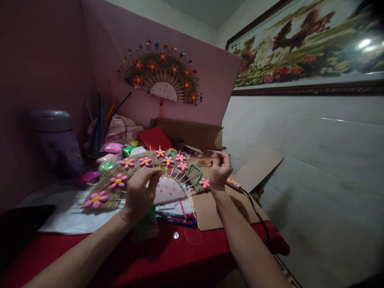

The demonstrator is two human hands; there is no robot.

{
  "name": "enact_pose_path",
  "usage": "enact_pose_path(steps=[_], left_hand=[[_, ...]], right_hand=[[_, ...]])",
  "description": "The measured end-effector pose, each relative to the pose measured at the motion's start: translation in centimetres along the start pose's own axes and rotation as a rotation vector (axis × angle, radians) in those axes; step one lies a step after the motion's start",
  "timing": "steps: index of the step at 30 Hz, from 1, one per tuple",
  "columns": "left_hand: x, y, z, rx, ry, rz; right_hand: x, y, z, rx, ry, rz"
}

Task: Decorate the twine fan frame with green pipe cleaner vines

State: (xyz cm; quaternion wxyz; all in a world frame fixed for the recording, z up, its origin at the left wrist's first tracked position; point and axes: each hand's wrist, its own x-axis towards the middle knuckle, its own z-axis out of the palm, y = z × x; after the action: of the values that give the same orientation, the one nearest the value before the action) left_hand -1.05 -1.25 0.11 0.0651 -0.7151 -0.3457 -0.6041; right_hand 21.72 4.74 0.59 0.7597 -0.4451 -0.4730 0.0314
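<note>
Head camera: pink-flowered brown twine fan at twelve o'clock, left hand blocking part, fingertips together; right hand curled, can't tell its grip; blue-handled scissors at fan's five o'clock, purple cylindrical flask ten.

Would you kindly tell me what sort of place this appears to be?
Probably a home craft corner, though I cannot be certain: there are a twine-covered fan with pink flowers, what look like blue-handled scissors on a red-covered table, and a large framed picture on the wall.
</note>
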Motion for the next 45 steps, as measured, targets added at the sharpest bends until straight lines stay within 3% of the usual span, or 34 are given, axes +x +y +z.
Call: enact_pose_path(steps=[3, 6, 12, 18, 23, 28, 32, 37, 42, 45], left_hand=[[0.1, -0.2, 0.0, 0.001, -0.014, -0.015], [0.1, -0.3, 0.0, 0.02, -0.019, -0.033], [0.2, -0.3, -0.2, 0.092, -0.053, -0.008], [0.1, -0.1, 0.0, 0.095, -0.075, 0.036], [0.0, 0.1, 0.0, 0.097, -0.091, 0.065], [0.1, 0.4, -0.1, 0.127, -0.108, 0.1], [-0.2, -0.1, 0.1, 0.179, -0.149, 0.106], [-0.1, -1.1, 1.0, 0.315, -0.28, 0.092], [1.9, -1.6, 2.2, 0.597, -0.51, 0.132], [2.9, -1.8, 2.9, 0.713, -0.583, 0.148]], right_hand=[[0.0, -0.4, 0.2, 0.136, 0.057, 0.079], [-0.1, -0.5, 0.2, 0.14, 0.01, 0.14], [-0.5, -0.2, 0.5, 0.196, -0.041, 0.074], [-0.8, 0.2, 0.6, 0.212, -0.118, 0.207], [-0.7, 0.3, 0.9, 0.297, -0.136, 0.131], [-1.0, -0.1, 0.7, 0.231, -0.211, 0.255], [-1.3, -0.1, 0.9, 0.203, -0.239, 0.178], [-1.6, 0.5, 1.5, 0.17, -0.282, 0.117], [-2.0, 0.6, 1.3, 0.085, -0.302, 0.095], [-2.2, 0.6, 0.9, -0.054, -0.298, 0.014]])
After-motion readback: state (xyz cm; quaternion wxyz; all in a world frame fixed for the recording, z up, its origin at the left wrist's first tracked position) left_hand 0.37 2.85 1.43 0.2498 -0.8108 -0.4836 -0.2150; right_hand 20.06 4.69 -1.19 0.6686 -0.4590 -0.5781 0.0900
